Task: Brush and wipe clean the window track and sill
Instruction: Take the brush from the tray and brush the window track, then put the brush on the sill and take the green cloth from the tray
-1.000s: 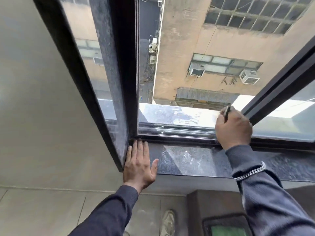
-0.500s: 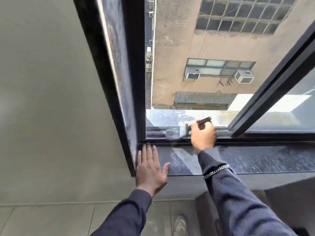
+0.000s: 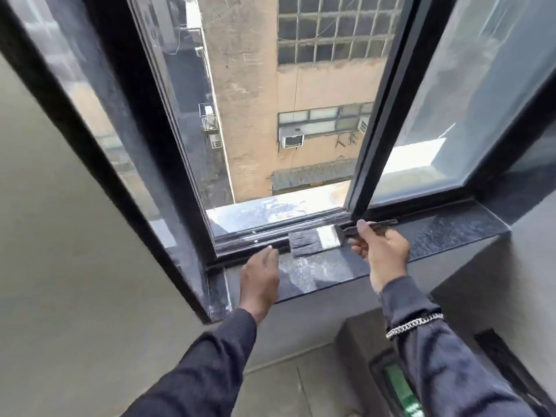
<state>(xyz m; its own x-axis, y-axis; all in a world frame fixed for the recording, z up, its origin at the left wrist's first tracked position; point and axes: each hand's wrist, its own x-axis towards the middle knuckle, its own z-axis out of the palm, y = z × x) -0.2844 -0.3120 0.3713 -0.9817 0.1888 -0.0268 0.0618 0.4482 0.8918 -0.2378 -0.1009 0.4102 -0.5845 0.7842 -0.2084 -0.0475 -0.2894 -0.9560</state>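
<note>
My right hand [image 3: 380, 254] grips the dark handle of a flat paintbrush [image 3: 316, 238], whose black bristles point left and lie over the inner edge of the window track [image 3: 264, 231]. The track is a set of dark metal rails along the bottom of the open window. In front of it runs the dark speckled stone sill [image 3: 319, 272], dusty and reflective. My left hand [image 3: 260, 273] rests flat on the sill's left part, fingers together, fingertips at the track just left of the bristles. It holds nothing.
The sliding sash [image 3: 382, 115] stands open at the right, its frame foot meeting the track near the brush handle. A black side frame [image 3: 156, 152] closes the left. Below the sill at the right stands a dark box [image 3: 373, 338] with a green panel. Outside is a drop to buildings.
The brush has come off the track rails toward the sill's inner edge, bristles now clearly in sight. My left hand stays flat on the sill. The camera has shifted and the view swung right.
</note>
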